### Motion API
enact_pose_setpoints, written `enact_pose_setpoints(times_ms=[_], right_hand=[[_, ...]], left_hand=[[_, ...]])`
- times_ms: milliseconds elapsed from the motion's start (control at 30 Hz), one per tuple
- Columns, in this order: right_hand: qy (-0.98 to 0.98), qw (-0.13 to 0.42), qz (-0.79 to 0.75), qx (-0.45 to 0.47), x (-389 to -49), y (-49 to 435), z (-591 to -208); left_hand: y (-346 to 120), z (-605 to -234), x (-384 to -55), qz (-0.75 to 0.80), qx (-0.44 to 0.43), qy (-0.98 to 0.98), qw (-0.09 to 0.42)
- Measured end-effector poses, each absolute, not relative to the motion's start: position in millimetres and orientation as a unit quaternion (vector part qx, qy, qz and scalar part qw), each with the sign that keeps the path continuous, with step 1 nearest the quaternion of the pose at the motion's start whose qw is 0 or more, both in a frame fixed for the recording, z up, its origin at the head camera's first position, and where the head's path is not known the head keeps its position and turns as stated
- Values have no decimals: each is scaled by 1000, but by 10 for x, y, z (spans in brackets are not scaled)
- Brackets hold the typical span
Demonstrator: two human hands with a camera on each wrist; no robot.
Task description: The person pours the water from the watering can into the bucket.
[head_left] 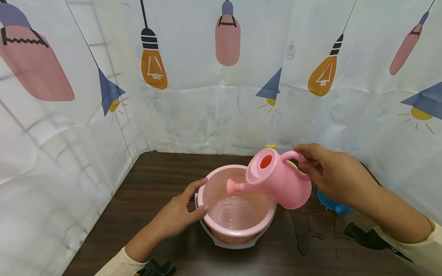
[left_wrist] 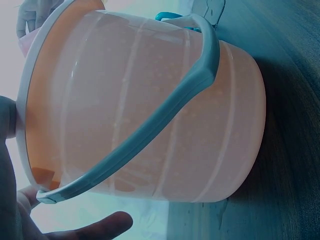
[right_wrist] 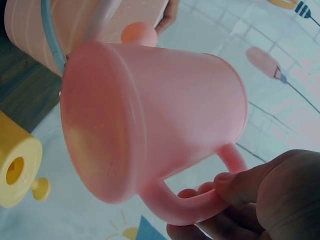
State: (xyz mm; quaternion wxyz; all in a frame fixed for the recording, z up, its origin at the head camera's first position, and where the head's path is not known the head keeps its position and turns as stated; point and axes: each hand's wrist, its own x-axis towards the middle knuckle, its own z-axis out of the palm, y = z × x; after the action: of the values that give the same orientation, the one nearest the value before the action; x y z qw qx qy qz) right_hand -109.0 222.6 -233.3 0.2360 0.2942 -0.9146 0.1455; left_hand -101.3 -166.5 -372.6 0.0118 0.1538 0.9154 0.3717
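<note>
Head view: glossy pink watering can (head_left: pixel 288 186), flared spout (head_left: pixel 234 186) over round bucket (head_left: pixel 238 233).

I note a pink watering can (head_left: pixel 284 186) and a paler pink bucket (head_left: pixel 236 233). The tabletop (head_left: pixel 165 176) is dark brown, wood-grained. The white backdrop (head_left: pixel 193 111) is printed with orange bulbs (head_left: pixel 154 71) and pink and blue lamps (head_left: pixel 228 44).

a pink watering can (head_left: pixel 290 184) tilts, its spout (head_left: pixel 233 187) over a pale pink bucket (head_left: pixel 241 233), which stands upright on the counter (head_left: pixel 169 170), white handle (head_left: pixel 236 245) hanging, shallow water (head_left: pixel 230 214) inside.
</note>
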Motion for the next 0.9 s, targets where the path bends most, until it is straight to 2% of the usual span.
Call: enact_pose_setpoints(times_ms=[433, 900], right_hand=[[-888, 279, 136, 339, -1119, 2170, -2320], [-888, 285, 132, 336, -1116, 2155, -2329]], left_hand=[[-1672, -3727, -1013, 373, 156, 914, 15], [-1671, -3747, -1022, 373, 151, 915, 13]])
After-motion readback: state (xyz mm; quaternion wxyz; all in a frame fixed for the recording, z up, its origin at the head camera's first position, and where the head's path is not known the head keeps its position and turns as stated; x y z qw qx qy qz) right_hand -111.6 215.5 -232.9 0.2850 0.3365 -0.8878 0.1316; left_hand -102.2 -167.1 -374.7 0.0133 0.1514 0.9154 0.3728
